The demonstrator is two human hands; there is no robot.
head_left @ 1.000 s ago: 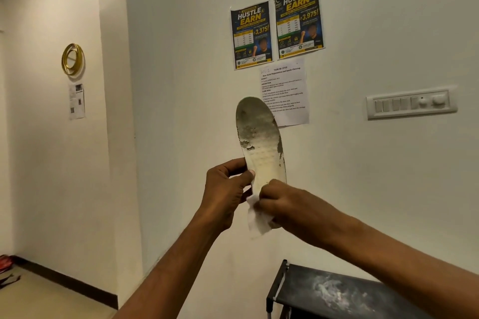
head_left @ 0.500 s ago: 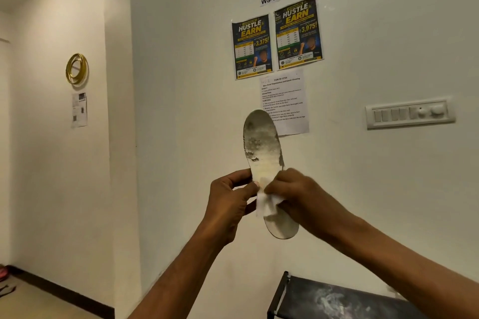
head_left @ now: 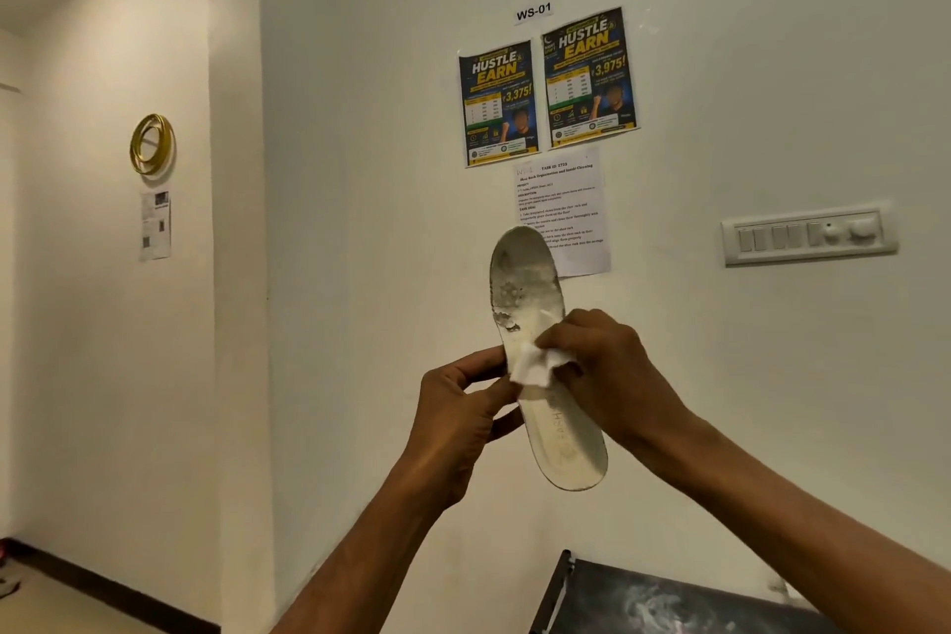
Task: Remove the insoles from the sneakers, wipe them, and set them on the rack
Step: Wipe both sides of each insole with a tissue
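Note:
I hold a worn whitish insole (head_left: 525,288) upright in front of the wall, its toe end up and stained grey. My left hand (head_left: 458,417) pinches its left edge near the middle. My right hand (head_left: 607,371) presses a small white wipe (head_left: 532,365) against the middle of the insole's face. The heel end (head_left: 571,463) hangs below both hands. The dark top of the rack (head_left: 669,602) shows at the bottom right, below the insole. No sneakers are in view.
The wall ahead carries two posters (head_left: 548,88), a printed sheet (head_left: 571,201) and a switch panel (head_left: 808,236). A wall corner juts out at the left, with a gold ring ornament (head_left: 152,144) beyond it. A dark skirting (head_left: 103,592) runs along the floor at the bottom left.
My right hand has slid the wipe up the insole from the heel toward the middle, baring the heel end. The view has tilted upward a little.

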